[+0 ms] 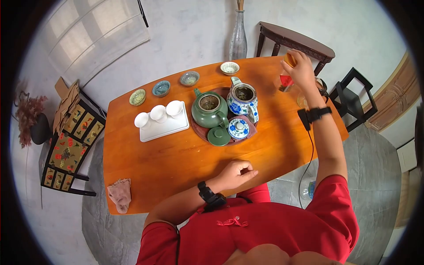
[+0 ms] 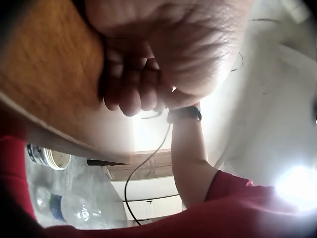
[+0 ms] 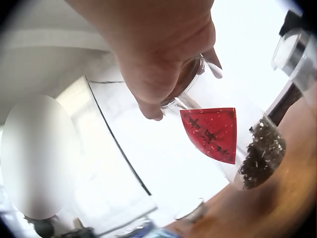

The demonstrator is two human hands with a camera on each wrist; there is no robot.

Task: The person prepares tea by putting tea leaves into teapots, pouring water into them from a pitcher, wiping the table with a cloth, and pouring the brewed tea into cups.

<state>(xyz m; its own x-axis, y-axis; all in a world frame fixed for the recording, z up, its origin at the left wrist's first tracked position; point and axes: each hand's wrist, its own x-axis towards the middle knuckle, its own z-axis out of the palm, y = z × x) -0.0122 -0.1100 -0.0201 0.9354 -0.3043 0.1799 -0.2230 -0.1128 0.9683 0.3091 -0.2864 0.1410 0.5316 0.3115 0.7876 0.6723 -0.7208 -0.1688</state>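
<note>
At the far right of the table, my right hand point(image 1: 301, 70) grips the orange-brown top of a clear glass tea jar point(image 1: 286, 83). In the right wrist view, the jar shows a red paper label point(image 3: 213, 134) with dark writing and dark dry tea leaves point(image 3: 262, 151) at its bottom. My left hand point(image 1: 237, 173) rests at the table's front edge, fingers loosely curled and holding nothing. Beyond it stand an uncovered green teapot point(image 1: 206, 118) and an uncovered blue-and-white teapot point(image 1: 240, 108). Their lids, a green lid point(image 1: 218, 137) and a patterned lid point(image 1: 238, 129), lie in front.
The teapots share a round dark tray point(image 1: 197, 132). Left of it, a white tray point(image 1: 165, 131) bears three white cups point(image 1: 158, 113). Several small bowls point(image 1: 190, 78) line the back edge. A pink cloth point(image 1: 120, 195) lies at the front left corner. A black cable point(image 1: 309, 165) hangs from the right wrist.
</note>
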